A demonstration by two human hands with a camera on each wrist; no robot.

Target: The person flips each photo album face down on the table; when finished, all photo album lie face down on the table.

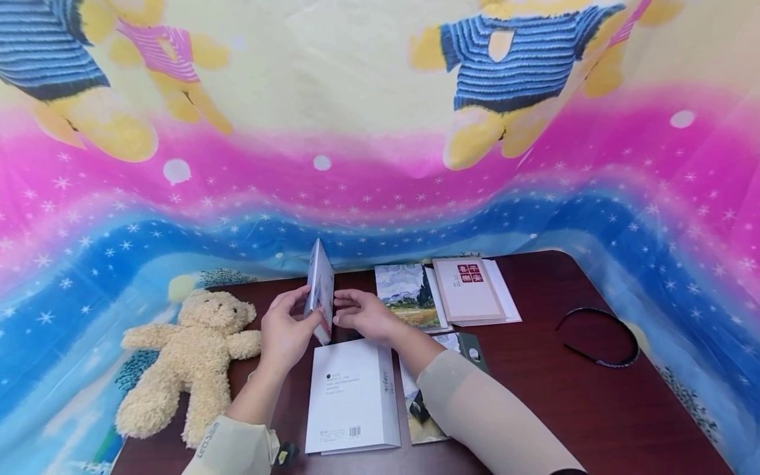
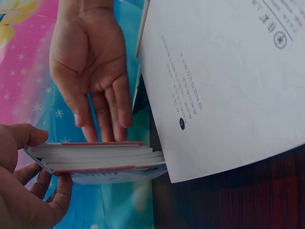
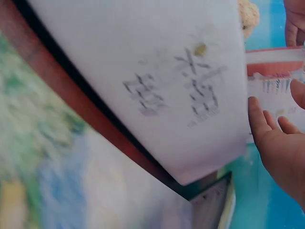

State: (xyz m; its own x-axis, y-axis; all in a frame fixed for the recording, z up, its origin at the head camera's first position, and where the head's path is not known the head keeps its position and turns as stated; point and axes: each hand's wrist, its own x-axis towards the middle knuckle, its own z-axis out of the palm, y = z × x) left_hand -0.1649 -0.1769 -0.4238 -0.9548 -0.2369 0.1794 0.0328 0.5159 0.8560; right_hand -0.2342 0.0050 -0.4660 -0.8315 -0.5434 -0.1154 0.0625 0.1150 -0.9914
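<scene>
I watch the left hand pinch an upright hardcover book between thumb and fingers, above the far left of the tabletop. The right hand has its fingers loosely extended beside the cover; I cannot tell whether they touch. I see a white book nearer, a teddy bear left, and a black headband far right.

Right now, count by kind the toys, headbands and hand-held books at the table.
Toys, fuzzy cream teddy bear: 1
Headbands, thin black curved headband: 1
Hand-held books, white red-edged book in the left hand: 1
Total: 3
</scene>
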